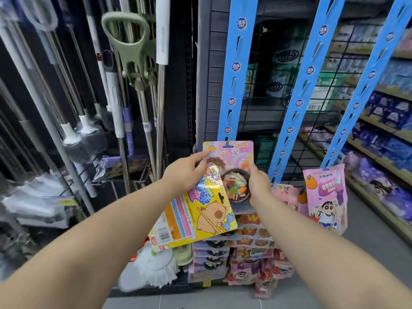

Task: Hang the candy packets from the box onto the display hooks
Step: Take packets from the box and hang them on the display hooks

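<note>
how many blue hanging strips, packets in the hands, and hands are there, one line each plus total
blue hanging strips: 3
packets held in the hands: 2, a pink packet and a yellow packet
hands: 2, left hand and right hand
total: 7

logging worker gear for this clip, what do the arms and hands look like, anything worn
Both arms are bare from the frame edge to the wrist: no sleeves in view. The left hand and right hand wear no gloves, and no watch, bracelet or ring shows. No markings are visible.

Pink candy packet (pixel 234 159) (cartoon print), blue display strips (pixel 236 70).
</note>
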